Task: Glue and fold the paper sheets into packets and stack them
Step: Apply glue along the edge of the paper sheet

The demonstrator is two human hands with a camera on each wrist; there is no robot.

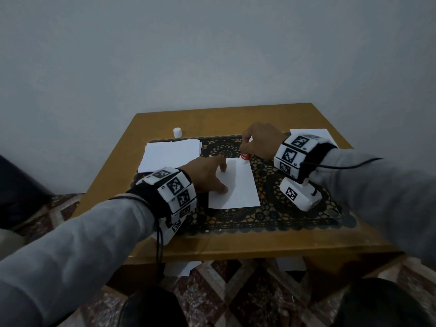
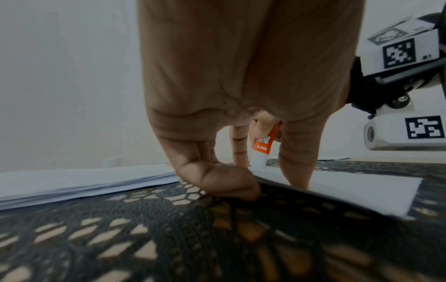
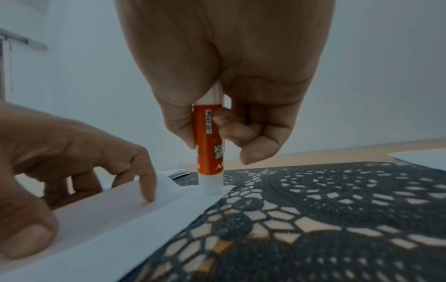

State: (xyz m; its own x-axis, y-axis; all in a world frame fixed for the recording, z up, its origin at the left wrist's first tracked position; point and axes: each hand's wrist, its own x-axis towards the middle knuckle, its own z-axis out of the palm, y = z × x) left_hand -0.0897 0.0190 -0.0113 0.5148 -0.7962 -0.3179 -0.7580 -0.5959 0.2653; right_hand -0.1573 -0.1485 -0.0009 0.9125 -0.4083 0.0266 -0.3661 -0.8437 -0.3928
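— Paper sheet [image 1: 236, 185]: where does it lie, and how does it look?

— Flat on the black lace-patterned mat [image 1: 278, 208] in the middle of the wooden table [image 1: 236, 244]. It is a plain white rectangle, smooth, with crisp edges.

— And the hands?

— The left hand [image 1: 207, 175] rests on the sheet's left part with spread, nearly straight fingers pressing it down and gripping nothing. The right hand [image 1: 262, 140] has its fingers curled round an orange glue stick [image 3: 208, 141], held upright, its white tip touching the sheet's far right corner.

— What do the wrist cameras add?

— From the head view only a red stub of the stick shows under the fist. The right wrist view shows its cylindrical body, printed label and white base on the paper. The left wrist view shows the mat's openwork with the tabletop showing through.

— Anything else?

— A stack of white sheets [image 1: 169, 154] lies at the left of the mat, a small white cap [image 1: 177, 132] stands behind it, and more paper [image 1: 313, 135] lies at the far right.
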